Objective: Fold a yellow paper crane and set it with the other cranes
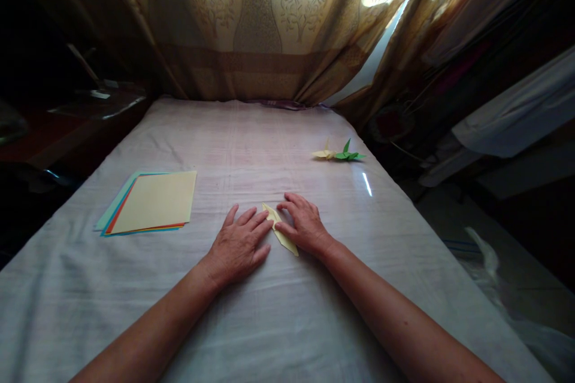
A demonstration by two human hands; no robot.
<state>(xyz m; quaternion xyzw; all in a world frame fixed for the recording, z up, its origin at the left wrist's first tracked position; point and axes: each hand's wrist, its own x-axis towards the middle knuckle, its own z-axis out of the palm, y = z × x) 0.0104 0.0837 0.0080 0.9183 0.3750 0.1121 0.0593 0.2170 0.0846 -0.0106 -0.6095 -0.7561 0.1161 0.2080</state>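
Observation:
A narrow, folded piece of pale yellow paper [286, 242] lies slantwise on the cloth-covered surface between my two hands. My left hand [240, 240] is spread flat on the cloth, palm down, with its fingertips touching the paper's left edge. From the other side my right hand [305, 222] rests with its fingers curved and apart, thumb against the paper's right edge. Part of the paper's upper half is covered by fingertips. Neither hand lifts the paper; it stays down on the cloth.
To the left lies a stack of square coloured sheets [155, 202], pale yellow on top. At the back right sit a cream folded paper crane [324, 154] and a green one [350, 155], close together. Beside them is a shiny strip [367, 184]. A patterned curtain [260, 30] hangs behind.

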